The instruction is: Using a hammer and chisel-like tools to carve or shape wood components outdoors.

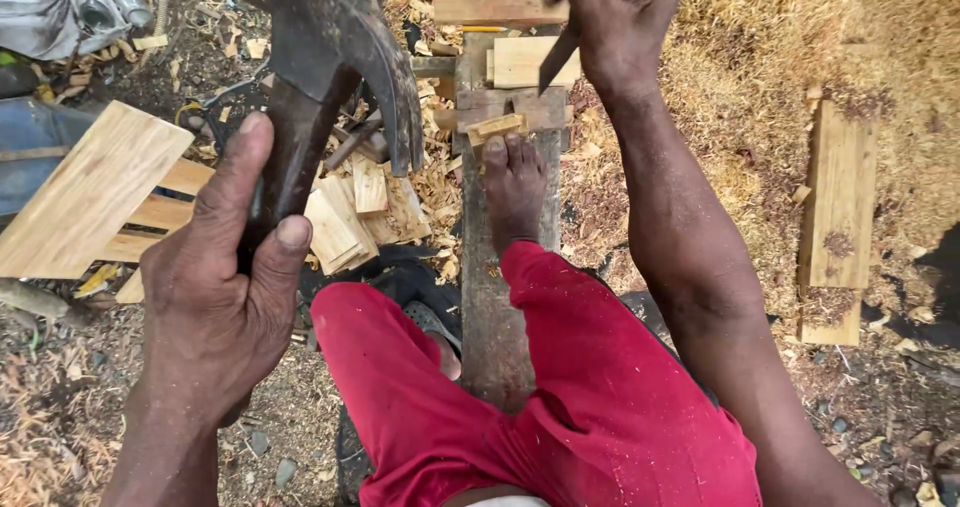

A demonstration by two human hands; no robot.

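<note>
Left hand (215,297) fingers wrapped round a claw hammer (320,77), right hand (610,22) gripping a chisel (558,62) over a small board (520,62) at the plank's (490,317) far end, bare foot (513,187) just behind

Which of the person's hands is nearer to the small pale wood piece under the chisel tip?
Right. The right hand holds the chisel just above the pale wood piece; the left hand, gripping the hammer, is raised far to its left.
</note>
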